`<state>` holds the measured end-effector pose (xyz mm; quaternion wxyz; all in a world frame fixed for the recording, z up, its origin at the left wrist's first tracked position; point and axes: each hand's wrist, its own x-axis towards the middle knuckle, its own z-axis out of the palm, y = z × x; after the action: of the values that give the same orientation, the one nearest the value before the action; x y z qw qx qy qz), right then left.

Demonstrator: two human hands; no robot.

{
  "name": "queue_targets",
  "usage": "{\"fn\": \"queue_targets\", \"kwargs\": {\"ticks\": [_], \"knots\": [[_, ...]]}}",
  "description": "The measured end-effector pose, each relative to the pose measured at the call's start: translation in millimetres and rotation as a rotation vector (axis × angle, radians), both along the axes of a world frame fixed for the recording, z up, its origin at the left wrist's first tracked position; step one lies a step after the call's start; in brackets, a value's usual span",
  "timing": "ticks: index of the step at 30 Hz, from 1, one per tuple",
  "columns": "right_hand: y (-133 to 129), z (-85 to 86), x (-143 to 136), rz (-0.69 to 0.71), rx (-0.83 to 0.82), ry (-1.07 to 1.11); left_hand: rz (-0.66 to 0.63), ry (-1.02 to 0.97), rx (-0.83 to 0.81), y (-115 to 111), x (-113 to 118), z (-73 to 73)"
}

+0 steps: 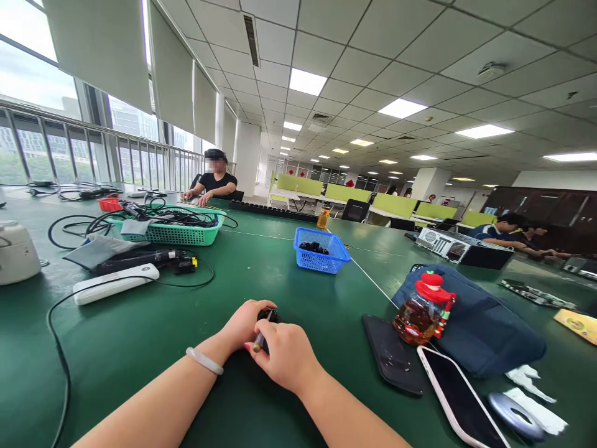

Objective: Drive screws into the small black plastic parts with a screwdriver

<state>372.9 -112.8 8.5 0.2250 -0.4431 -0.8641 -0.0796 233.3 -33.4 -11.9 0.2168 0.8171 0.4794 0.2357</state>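
Observation:
My left hand (241,322), with a pale bangle (204,361) on its wrist, has its fingers closed around a small black object (267,313); the hands hide much of it. Pinched in my right hand (288,354) is a slim pen-like tool (259,341) with a brass-coloured end towards me. Its far end meets the black object, and the exact contact is hidden. Both hands are close together over the green table (224,398). Beyond them stands a blue basket (321,264) with several small black pieces (313,248) in it.
At left lie a green basket (186,235) of cables, a white power strip (116,284) and a black cable (58,348). On the right are a black pouch (389,354), a phone (461,395), a red-lidded jar (416,317) and a dark blue bag (485,317). A person (214,180) sits across.

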Motion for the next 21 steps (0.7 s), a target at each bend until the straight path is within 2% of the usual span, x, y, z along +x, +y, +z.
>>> {"fn": "queue_targets", "kwargs": {"ticks": [4,10,21], "knots": [[-1.4,0.7,2.1,0.064,0.041,0.062,-0.003,0.004,0.010,-2.0,-0.8,-0.1],[-1.1,2.4,6.9,0.062,0.110,0.066,0.059,-0.011,0.005,-7.7,1.9,2.4],[-1.4,3.4,10.5,0.103,0.067,-0.067,0.027,-0.025,0.036,-12.5,2.3,7.7]]}}
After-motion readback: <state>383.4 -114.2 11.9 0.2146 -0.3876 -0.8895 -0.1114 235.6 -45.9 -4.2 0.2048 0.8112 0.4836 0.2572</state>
